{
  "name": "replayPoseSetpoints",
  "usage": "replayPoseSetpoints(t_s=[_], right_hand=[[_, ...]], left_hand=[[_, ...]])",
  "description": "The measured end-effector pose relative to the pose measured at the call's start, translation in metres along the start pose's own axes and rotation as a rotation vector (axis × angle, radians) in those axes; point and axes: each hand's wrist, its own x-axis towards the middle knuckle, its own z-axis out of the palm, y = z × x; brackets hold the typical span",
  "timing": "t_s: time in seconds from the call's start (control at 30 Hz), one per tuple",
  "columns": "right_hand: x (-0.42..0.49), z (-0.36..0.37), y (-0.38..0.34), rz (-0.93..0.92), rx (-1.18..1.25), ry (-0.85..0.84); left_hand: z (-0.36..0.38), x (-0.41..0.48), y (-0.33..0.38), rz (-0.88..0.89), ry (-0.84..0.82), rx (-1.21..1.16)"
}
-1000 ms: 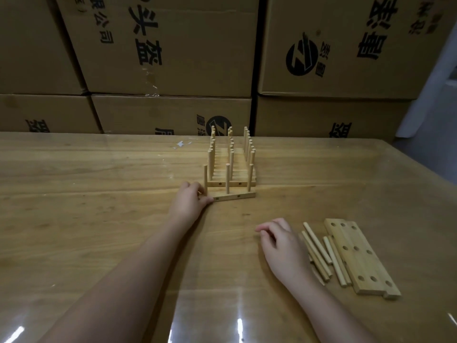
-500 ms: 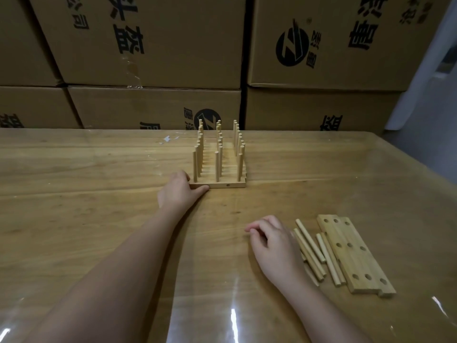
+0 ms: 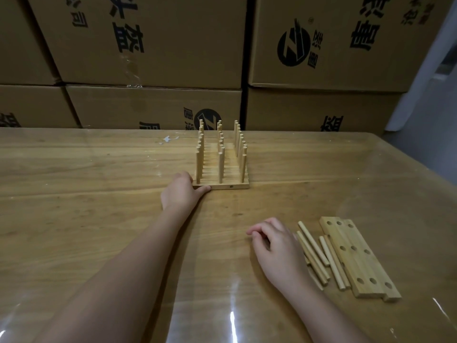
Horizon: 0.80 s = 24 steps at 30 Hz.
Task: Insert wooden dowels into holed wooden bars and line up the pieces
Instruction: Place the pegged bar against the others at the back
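Head view showed me most of the job done. The dowelled bars (image 3: 222, 178) sat packed edge to edge at mid-desk (image 3: 99, 194), each long axis running left to right, with upright dowels (image 3: 220, 164) in three files receding from me. My left hand (image 3: 181, 191) touched the front bar (image 3: 230, 186) at its left corner, thumb along its face; gripping or merely pushing, I couldn't tell. My right hand (image 3: 277, 246) rested loosely curled, holding nothing, just beside the loose dowels (image 3: 319, 253) and spare holed bars (image 3: 358, 258). These lay flat, angled from near right to far left. I judged they were what was left to assemble.

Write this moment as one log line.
left hand: touches front bar corner | right hand: resting beside loose dowels | spare bars: unfilled
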Motion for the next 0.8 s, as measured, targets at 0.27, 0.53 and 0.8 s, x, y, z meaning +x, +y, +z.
replayPoseSetpoints(t_s=[0.27,0.53,0.8], right_hand=[[0.001,0.001,0.000,0.000,-0.016,0.001],[0.001,0.001,0.000,-0.017,-0.023,0.016],[-0.001,0.000,-0.002,-0.059,-0.036,0.061]], left_hand=[[0.000,0.000,0.005,-0.031,-0.018,0.013],[-0.002,-0.004,0.018,-0.067,-0.024,0.043],[-0.017,-0.023,0.004,-0.101,-0.092,-0.448]])
